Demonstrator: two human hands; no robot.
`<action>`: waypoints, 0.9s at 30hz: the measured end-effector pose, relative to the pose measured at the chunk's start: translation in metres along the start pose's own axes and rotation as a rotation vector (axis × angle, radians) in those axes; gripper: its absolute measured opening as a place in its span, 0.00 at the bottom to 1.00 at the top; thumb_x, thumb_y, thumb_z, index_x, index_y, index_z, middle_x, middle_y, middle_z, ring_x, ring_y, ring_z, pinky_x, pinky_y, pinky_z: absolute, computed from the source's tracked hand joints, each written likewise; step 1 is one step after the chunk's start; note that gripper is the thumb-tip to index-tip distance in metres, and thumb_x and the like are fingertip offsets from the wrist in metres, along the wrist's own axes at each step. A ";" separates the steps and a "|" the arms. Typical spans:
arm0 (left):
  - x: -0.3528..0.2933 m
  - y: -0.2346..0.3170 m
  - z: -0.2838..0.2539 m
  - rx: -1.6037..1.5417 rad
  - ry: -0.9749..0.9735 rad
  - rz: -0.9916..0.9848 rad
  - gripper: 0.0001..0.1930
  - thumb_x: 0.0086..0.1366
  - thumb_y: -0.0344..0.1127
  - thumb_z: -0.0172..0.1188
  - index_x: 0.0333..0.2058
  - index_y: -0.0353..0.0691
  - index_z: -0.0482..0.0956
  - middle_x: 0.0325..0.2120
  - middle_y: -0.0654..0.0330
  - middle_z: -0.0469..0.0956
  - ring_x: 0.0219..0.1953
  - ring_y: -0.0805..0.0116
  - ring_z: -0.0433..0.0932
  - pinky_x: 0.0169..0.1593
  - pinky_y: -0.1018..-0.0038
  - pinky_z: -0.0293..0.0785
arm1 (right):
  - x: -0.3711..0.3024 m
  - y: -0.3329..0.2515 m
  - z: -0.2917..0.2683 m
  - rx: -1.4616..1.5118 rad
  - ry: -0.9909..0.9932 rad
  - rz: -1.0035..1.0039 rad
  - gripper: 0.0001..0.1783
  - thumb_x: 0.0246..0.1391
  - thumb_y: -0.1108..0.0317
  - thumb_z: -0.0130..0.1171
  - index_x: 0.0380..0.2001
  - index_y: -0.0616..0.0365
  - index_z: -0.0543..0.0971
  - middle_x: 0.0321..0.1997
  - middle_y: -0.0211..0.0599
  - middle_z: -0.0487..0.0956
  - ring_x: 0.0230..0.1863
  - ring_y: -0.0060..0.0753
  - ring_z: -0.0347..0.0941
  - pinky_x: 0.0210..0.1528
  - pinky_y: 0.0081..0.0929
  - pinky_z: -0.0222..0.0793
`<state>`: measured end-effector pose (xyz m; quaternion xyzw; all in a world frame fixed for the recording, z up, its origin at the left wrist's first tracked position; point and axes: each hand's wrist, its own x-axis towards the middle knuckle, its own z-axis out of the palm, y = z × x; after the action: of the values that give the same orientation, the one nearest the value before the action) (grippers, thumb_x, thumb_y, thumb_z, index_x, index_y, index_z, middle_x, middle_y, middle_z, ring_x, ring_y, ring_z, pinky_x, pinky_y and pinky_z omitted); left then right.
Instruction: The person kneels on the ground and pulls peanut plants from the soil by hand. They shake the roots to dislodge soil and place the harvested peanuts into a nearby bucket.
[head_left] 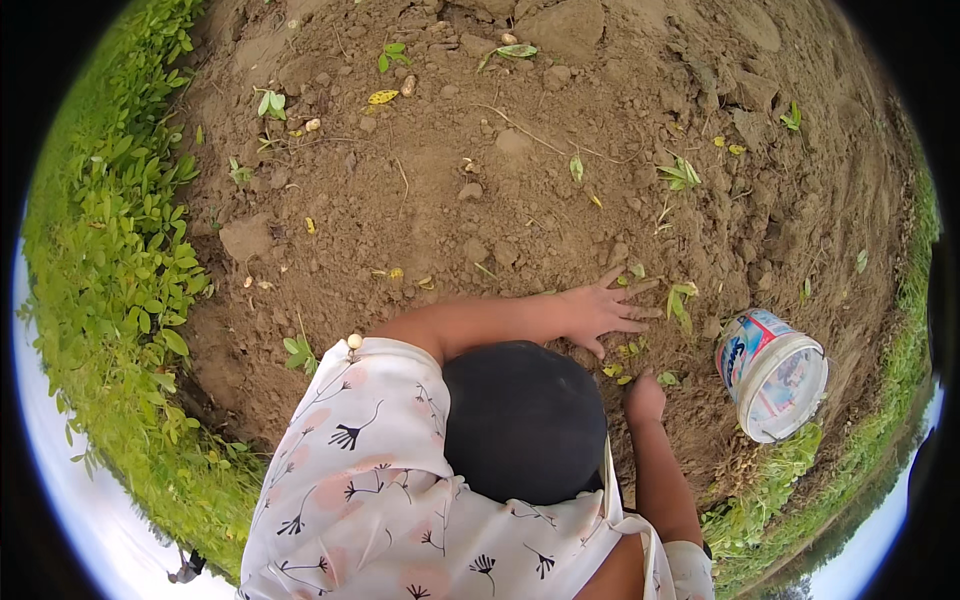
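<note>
A cylindrical white plastic bucket with a blue-and-red printed side (736, 347) sits on the loose, lumpy brown soil (360, 235). Left of the bucket, the left grip (605, 312) rests on that soil, fingers spread apart. Nearer the bucket, the right grip (645, 398) is down at the soil; whether its fingers are closed on anything I cannot tell. Small yellow leaves (613, 370) lie left of the bucket, between both grips; a pale green leafy sprig (680, 303) lies above-left of it.
</note>
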<state>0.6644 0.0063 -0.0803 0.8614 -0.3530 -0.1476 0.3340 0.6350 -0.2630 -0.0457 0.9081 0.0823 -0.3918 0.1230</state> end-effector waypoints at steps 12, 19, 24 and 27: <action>-0.042 -0.116 -0.068 -0.318 0.575 -0.621 0.44 0.63 0.37 0.71 0.73 0.56 0.56 0.77 0.54 0.31 0.78 0.49 0.40 0.74 0.53 0.57 | -0.003 0.001 -0.008 0.084 0.041 -0.047 0.14 0.57 0.63 0.62 0.39 0.62 0.74 0.33 0.52 0.83 0.38 0.57 0.82 0.39 0.51 0.77; -0.221 -0.183 -0.128 -0.146 0.219 -1.548 0.47 0.70 0.70 0.43 0.76 0.52 0.38 0.75 0.47 0.49 0.76 0.43 0.47 0.71 0.37 0.45 | -0.001 0.007 -0.006 0.175 0.047 -0.094 0.17 0.55 0.62 0.63 0.40 0.61 0.71 0.35 0.55 0.83 0.40 0.60 0.81 0.42 0.52 0.76; -0.186 -0.084 -0.078 0.583 0.059 -1.370 0.43 0.67 0.38 0.55 0.76 0.58 0.44 0.77 0.52 0.29 0.75 0.28 0.36 0.65 0.20 0.40 | -0.003 0.009 -0.002 0.174 0.130 -0.138 0.17 0.55 0.61 0.65 0.42 0.60 0.73 0.32 0.50 0.83 0.37 0.57 0.81 0.41 0.49 0.76; -0.130 -0.027 -0.036 0.433 -0.046 -1.156 0.44 0.61 0.32 0.57 0.75 0.58 0.50 0.76 0.46 0.30 0.75 0.27 0.35 0.66 0.21 0.38 | 0.001 0.015 0.006 0.171 0.147 -0.130 0.17 0.55 0.62 0.65 0.41 0.59 0.73 0.33 0.51 0.83 0.38 0.57 0.81 0.41 0.49 0.76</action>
<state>0.6040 0.1289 -0.0698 0.9582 0.1419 -0.2482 0.0096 0.6352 -0.2789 -0.0484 0.9342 0.1161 -0.3370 0.0133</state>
